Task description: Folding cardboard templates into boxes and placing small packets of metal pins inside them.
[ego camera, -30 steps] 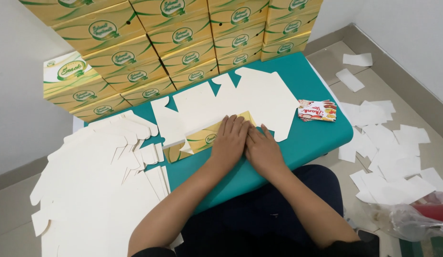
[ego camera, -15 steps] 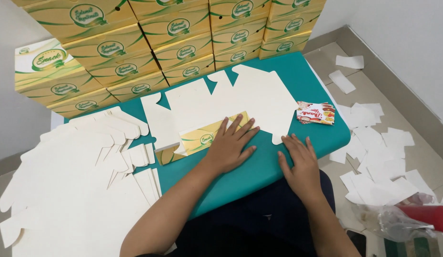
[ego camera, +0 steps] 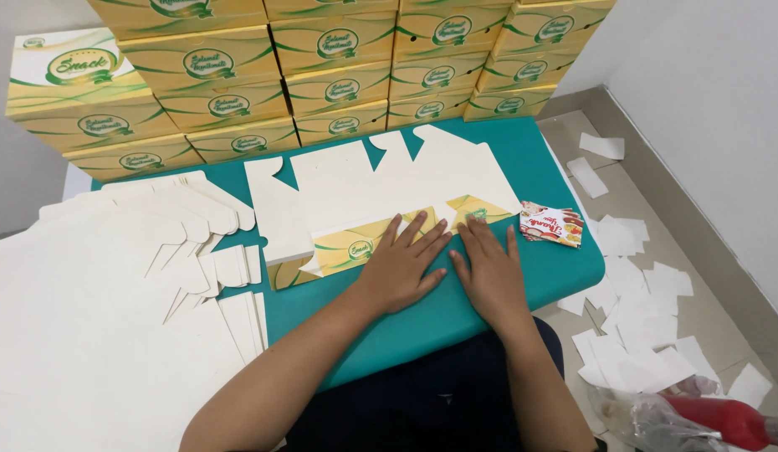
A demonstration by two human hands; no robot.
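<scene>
A flat white cardboard box blank (ego camera: 368,188) lies on the teal table (ego camera: 539,163), its near flap folded over to show the yellow and green printed side (ego camera: 343,247). My left hand (ego camera: 403,266) lies flat with fingers spread on that folded flap. My right hand (ego camera: 488,269) rests flat beside it, fingertips touching the flap's right end. Neither hand grips anything.
Folded yellow snack boxes (ego camera: 322,75) are stacked in rows at the table's far edge. A pile of white unfolded blanks (ego camera: 104,293) spreads to the left. A small red sachet (ego camera: 552,226) lies right of my hands. Paper scraps (ego camera: 636,318) and a red bottle (ego camera: 728,421) lie on the floor.
My right hand has come back from the table's near right edge to beside my left hand on the folded flap. The view has shifted slightly.
</scene>
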